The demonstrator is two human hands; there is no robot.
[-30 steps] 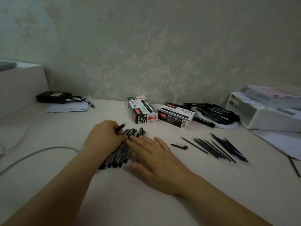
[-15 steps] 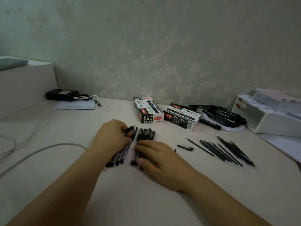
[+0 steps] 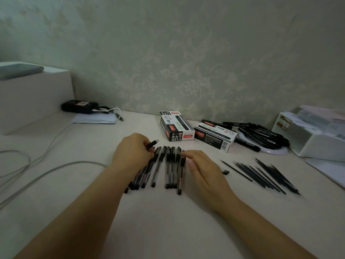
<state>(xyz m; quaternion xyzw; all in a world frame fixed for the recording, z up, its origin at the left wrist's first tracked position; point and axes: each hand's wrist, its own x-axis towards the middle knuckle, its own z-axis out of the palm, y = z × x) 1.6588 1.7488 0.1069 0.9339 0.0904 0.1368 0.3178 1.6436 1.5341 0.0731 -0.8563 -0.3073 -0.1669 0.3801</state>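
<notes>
On table (image 3: pixel 168 221), left hand (image 3: pixel 133 152) gripping pens (image 3: pixel 156 166), markers (image 3: pixel 261 135) on dish (image 3: pixel 274 151)

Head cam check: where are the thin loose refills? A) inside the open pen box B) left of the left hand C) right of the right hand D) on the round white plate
C: the loose refills lie fanned out on the table, to the right of the right hand.

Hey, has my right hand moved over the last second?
Yes. Judged against the pen box, the right hand has slid right, toward the refills, drawing a few pens away from the left hand.
</notes>
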